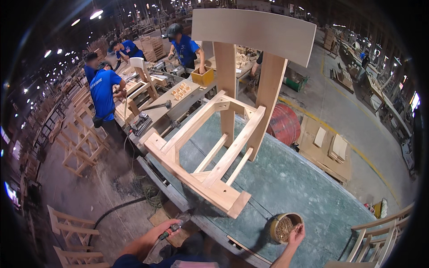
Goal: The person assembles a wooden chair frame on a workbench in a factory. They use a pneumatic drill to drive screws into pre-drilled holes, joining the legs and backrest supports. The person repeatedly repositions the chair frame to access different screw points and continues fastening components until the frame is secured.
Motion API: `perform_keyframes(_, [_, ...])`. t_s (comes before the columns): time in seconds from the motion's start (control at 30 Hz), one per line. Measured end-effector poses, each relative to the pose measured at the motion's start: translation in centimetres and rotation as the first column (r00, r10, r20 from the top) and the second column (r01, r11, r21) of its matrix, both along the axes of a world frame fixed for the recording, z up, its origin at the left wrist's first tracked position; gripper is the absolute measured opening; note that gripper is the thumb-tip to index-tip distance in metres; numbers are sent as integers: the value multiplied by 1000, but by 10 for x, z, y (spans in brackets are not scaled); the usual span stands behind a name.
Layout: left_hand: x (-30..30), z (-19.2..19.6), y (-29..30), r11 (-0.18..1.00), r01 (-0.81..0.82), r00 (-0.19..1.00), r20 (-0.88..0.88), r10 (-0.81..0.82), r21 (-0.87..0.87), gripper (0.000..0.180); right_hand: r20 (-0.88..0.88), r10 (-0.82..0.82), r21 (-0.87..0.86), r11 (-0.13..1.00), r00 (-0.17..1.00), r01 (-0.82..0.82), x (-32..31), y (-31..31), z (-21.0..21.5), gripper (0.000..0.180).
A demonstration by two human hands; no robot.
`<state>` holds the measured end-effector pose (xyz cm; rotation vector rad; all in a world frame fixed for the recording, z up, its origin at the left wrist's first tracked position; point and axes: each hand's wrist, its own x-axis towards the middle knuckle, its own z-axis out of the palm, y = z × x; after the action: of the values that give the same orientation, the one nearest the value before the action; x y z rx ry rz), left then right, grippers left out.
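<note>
A pale wooden chair frame (213, 172) stands on the green-topped workbench (308, 196), its broad curved backrest (254, 31) at the far side and its seat rails open in the middle. Low at the bench's near edge, my left hand (166, 230) is wrapped round a power screwdriver (175, 227), its tip pointing toward the bench. A round tub (273, 230) of small metal screws (285, 228) sits on the bench to the right. Over the tub's right side is my right hand (296, 234), fingers curled together by the screws; what they pinch is too small to make out.
Several co-workers in blue shirts (103, 91) work at benches on the far left. A red drum (284, 124) stands behind the bench. Wooden frames (73, 230) stand at left, another (380, 239) at right. A black hose (118, 207) runs along the floor.
</note>
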<state>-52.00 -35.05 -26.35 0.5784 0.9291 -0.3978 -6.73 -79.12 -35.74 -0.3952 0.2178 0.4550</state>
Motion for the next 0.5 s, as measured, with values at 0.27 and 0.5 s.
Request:
perform_keyframes(0.27, [-2,47,-52,865,-490,719,511,472,-108,55,71,145,-52,989,987,-142,37,82,140,24])
perform_keyframes(0.5, [26,58,-13,843,-491,756,587,288,219,66,444,502,251,726,743,-640,34,228,262,20])
